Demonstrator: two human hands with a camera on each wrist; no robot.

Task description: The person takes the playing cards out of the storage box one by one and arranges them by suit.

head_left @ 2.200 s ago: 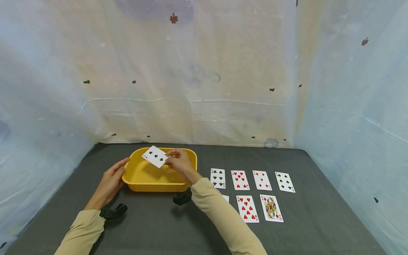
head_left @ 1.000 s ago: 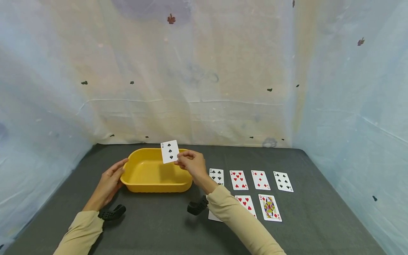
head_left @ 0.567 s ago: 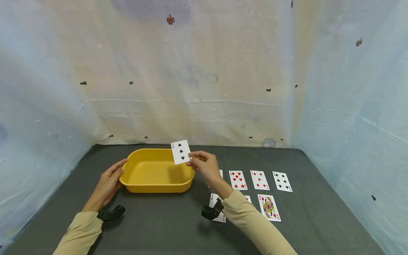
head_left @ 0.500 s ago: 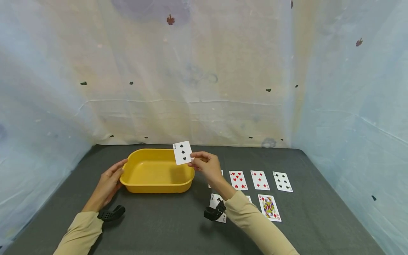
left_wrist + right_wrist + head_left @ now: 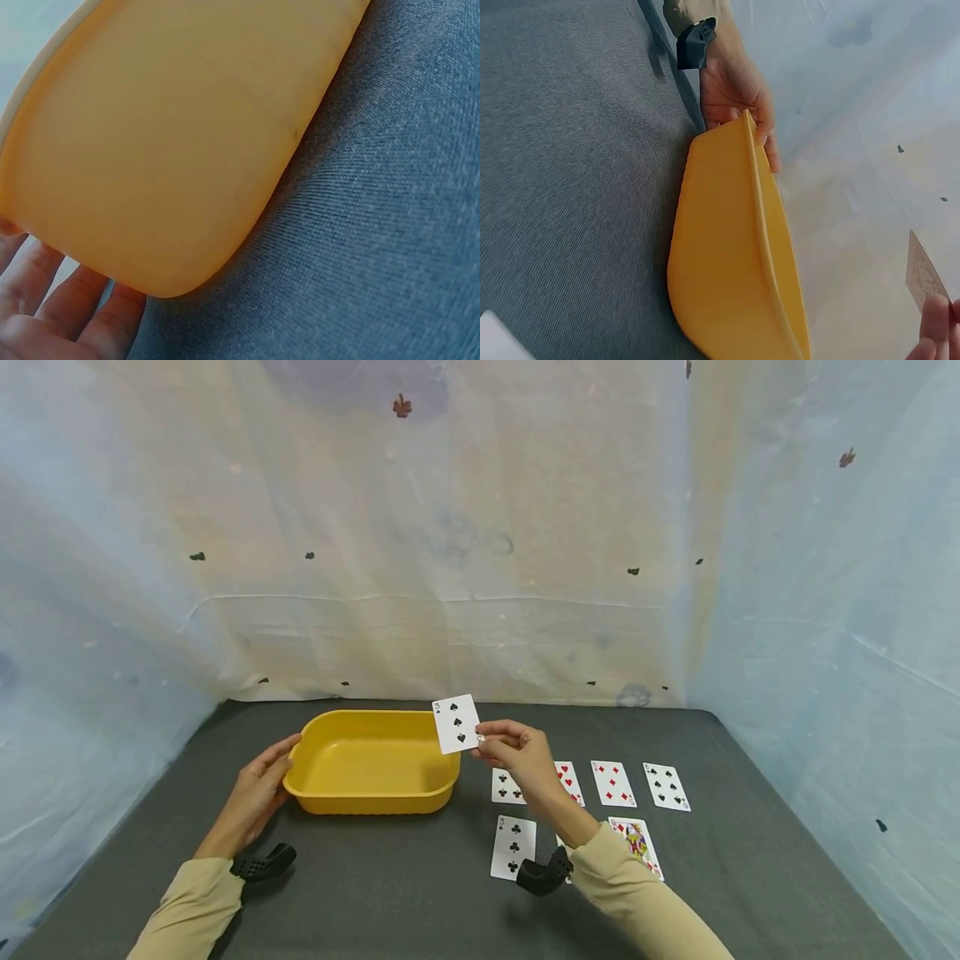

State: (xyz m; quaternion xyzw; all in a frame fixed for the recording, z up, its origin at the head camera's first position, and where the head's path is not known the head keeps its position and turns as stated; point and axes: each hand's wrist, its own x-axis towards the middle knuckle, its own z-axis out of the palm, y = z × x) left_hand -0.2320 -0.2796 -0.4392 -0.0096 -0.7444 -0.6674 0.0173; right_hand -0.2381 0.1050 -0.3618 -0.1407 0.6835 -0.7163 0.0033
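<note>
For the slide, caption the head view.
Right hand pinches a three of spades beside a yellow tub.

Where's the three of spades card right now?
In the head view, the white three of spades card is held up, pinched by the right hand, above the right end of the yellow plastic tub.

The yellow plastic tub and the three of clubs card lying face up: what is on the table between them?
Nothing: in the head view only bare grey cloth separates the yellow plastic tub from the three of clubs card.
</note>
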